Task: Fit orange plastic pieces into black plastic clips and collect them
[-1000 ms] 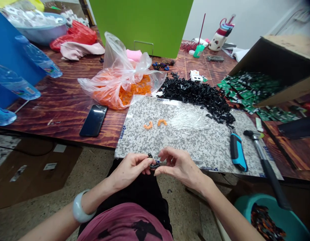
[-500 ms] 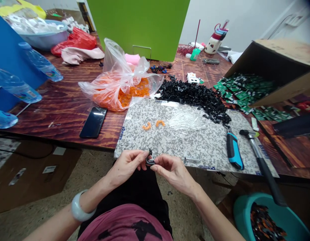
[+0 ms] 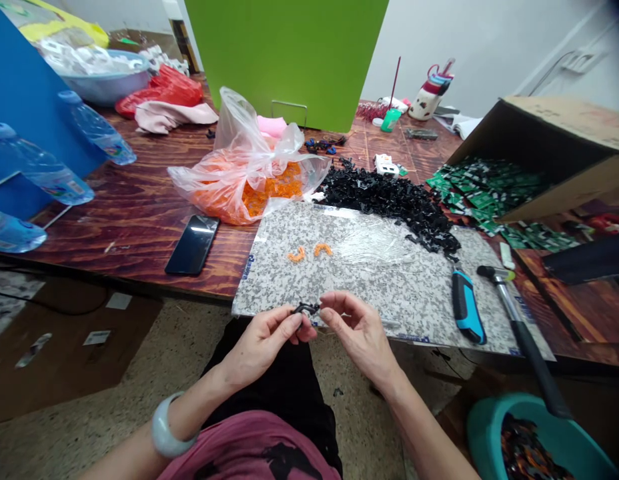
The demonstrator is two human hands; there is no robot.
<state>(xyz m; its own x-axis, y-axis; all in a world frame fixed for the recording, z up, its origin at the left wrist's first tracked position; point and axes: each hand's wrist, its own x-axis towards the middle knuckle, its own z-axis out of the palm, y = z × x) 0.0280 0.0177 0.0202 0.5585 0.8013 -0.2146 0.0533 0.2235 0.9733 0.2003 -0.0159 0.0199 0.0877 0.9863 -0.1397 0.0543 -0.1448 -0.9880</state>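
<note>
My left hand (image 3: 274, 333) pinches a small curved black plastic part (image 3: 305, 307) between thumb and fingers, just off the slab's front edge. At the part's right end, the thumb and index finger of my right hand (image 3: 357, 330) close on its tip. Beyond my hands, two orange curved pieces (image 3: 323, 249) lie on the speckled stone slab (image 3: 284, 287). Thin clear strips (image 3: 374, 245) are spread to their right. A heap of small black parts (image 3: 384, 193) covers the slab's back edge.
A plastic bag of orange parts (image 3: 244, 187) and a phone (image 3: 193, 245) lie left. Blue-handled pliers (image 3: 468, 307) and a hammer (image 3: 527, 347) lie right, the hammer's handle overhanging the edge. A teal tub (image 3: 482, 417) stands below. A cardboard box (image 3: 564, 123) spills green circuit boards (image 3: 489, 183).
The black part has turned from hanging in a hook shape to lying more level, its arch upward. My right hand has shifted slightly right and up with its end.
</note>
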